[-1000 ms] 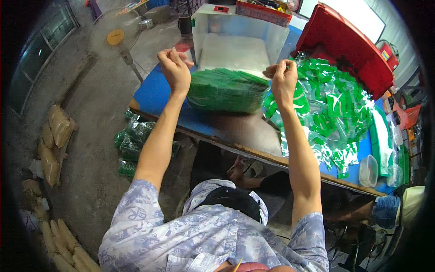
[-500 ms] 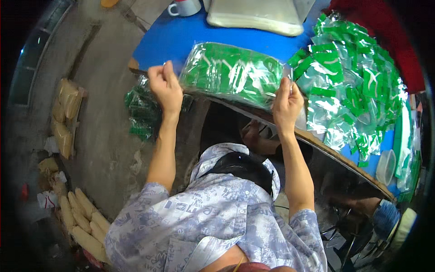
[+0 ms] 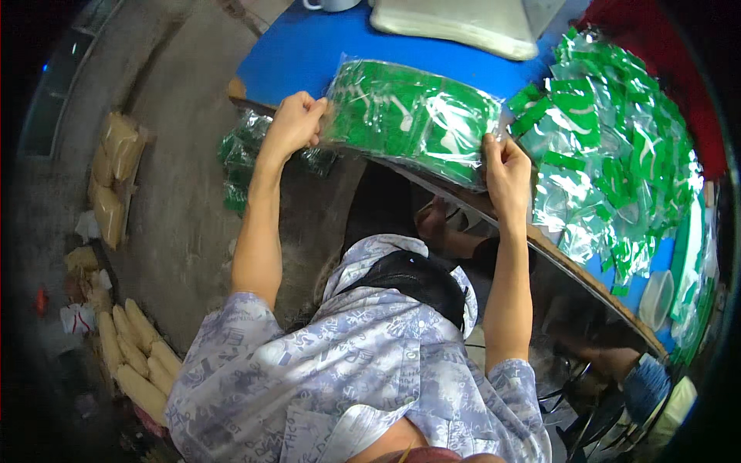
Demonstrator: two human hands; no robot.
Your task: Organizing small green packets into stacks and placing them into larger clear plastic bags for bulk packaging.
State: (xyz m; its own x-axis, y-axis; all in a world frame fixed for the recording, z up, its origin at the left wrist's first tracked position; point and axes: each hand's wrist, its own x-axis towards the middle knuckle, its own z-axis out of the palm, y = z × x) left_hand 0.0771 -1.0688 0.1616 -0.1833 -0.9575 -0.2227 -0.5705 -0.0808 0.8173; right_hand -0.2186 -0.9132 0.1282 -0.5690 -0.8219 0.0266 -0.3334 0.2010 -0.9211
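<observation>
A long clear plastic bag filled with a row of small green packets (image 3: 413, 116) is stretched between my two hands over the near edge of the blue table (image 3: 297, 58). My left hand (image 3: 297, 123) pinches its left end, fingers closed. At the lower right corner, my right hand (image 3: 507, 174) grips the plastic between thumb and fingers. To the right of it spreads a large heap of loose green-and-clear packets (image 3: 610, 147). More filled green bags (image 3: 243, 154) lie below the table edge by my left forearm, partly hidden.
At the table's back are a stack of clear plastic bags (image 3: 455, 23) and a white mug (image 3: 333, 4). A clear plastic tub (image 3: 656, 299) stands at the right corner. Tan bundles (image 3: 139, 355) and brown packages (image 3: 116, 177) rest on the floor at left. Another person's leg (image 3: 617, 361) shows below right.
The view has shifted slightly. My left hand has turned inward at the bag's left end, and the bag's packets look flatter. Both hands still hold the bag.
</observation>
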